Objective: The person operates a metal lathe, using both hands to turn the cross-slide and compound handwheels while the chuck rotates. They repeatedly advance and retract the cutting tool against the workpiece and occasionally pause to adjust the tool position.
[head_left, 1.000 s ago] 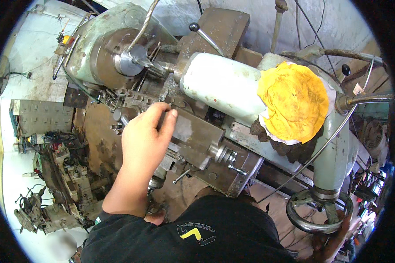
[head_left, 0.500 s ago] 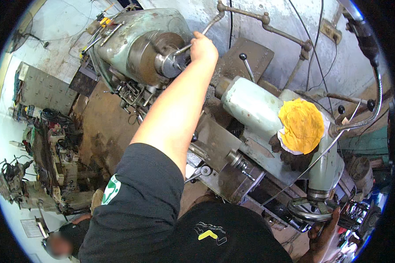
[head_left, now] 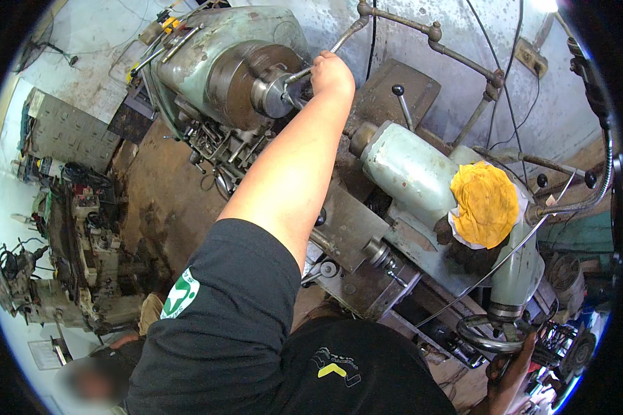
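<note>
My left arm reaches across a green lathe [head_left: 218, 41], its hand [head_left: 332, 75] closed round a thin, ribbed metal hose [head_left: 340, 40]. The hose's bent end [head_left: 298, 75] points at a shiny round metal workpiece [head_left: 271, 97] in front of the large brown chuck [head_left: 239, 79]. My forearm hides part of the space beyond the workpiece. At the lower right, my right hand [head_left: 509, 373] grips the rim of the tailstock handwheel [head_left: 490, 335], its fingers partly hidden behind the wheel. The green tailstock [head_left: 412, 166] lies between my two hands.
A yellow cloth [head_left: 486, 206] rests on the tailstock. Jointed pipes [head_left: 457, 52] carry the hose along the wall. Levers with black knobs [head_left: 398, 90] stand up near the carriage [head_left: 349, 228]. Another person [head_left: 93, 380] is at the lower left, near other machinery [head_left: 83, 228].
The whole scene has shifted slightly to the right in the view. My left hand stays on the hose and my right hand on the handwheel.
</note>
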`<state>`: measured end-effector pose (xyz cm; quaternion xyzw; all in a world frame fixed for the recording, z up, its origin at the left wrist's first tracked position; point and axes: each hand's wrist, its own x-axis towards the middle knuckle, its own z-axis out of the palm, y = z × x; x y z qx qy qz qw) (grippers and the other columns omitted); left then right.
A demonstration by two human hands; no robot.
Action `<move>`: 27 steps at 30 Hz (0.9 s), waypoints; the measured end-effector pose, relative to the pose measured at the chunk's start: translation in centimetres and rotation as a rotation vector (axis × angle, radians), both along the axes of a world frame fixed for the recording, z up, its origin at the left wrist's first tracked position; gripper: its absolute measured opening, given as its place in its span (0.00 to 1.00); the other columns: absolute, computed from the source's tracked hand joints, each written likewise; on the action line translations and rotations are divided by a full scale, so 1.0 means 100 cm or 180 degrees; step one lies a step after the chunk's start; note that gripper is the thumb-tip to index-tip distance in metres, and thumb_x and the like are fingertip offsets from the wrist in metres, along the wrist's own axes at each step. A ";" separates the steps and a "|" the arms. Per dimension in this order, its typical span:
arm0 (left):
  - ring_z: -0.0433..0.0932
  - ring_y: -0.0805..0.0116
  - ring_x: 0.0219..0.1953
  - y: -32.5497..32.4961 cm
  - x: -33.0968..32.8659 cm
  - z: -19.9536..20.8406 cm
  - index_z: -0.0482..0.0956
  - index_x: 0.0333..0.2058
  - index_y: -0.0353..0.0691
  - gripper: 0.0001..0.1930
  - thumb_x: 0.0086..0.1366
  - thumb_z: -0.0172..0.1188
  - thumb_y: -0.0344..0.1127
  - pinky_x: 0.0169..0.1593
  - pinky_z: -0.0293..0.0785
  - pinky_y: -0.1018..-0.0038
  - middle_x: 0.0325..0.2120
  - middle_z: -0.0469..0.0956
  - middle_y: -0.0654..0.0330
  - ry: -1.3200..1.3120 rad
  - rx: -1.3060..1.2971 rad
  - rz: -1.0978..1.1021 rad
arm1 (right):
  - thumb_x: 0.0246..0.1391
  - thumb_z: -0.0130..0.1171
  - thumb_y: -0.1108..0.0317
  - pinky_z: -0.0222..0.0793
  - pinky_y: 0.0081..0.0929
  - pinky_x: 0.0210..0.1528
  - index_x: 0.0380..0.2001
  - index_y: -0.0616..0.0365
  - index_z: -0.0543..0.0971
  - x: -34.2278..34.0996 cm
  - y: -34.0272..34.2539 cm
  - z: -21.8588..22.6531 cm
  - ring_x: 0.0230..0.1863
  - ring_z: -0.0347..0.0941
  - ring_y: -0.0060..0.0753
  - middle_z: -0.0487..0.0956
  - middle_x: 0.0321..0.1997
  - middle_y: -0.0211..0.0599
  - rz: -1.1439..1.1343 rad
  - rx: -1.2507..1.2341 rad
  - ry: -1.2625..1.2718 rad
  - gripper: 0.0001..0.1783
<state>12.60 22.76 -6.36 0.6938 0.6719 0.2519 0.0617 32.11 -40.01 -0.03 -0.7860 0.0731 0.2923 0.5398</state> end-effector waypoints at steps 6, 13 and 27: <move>0.81 0.45 0.55 0.003 0.000 -0.001 0.72 0.56 0.28 0.16 0.75 0.47 0.29 0.58 0.81 0.57 0.53 0.78 0.40 -0.0022 -0.0006 -0.0057 | 0.64 0.54 0.28 0.48 0.20 0.06 0.39 0.48 0.75 -0.001 -0.001 0.000 0.06 0.58 0.20 0.62 0.11 0.22 -0.0035 0.0227 0.0211 0.31; 0.81 0.46 0.56 0.003 0.002 -0.006 0.71 0.57 0.29 0.16 0.75 0.48 0.30 0.59 0.80 0.56 0.53 0.78 0.41 -0.0014 0.0033 0.0018 | 0.65 0.54 0.29 0.48 0.18 0.07 0.42 0.49 0.76 -0.002 0.001 0.000 0.06 0.57 0.18 0.62 0.11 0.21 -0.0031 0.0172 -0.0050 0.31; 0.77 0.41 0.61 -0.016 -0.003 0.020 0.63 0.65 0.23 0.34 0.70 0.62 0.41 0.64 0.74 0.56 0.56 0.77 0.33 -0.0174 -0.0258 -0.0168 | 0.70 0.50 0.34 0.54 0.17 0.07 0.52 0.55 0.75 0.002 -0.004 -0.001 0.10 0.63 0.16 0.77 0.25 0.29 -0.0052 0.0157 0.0277 0.32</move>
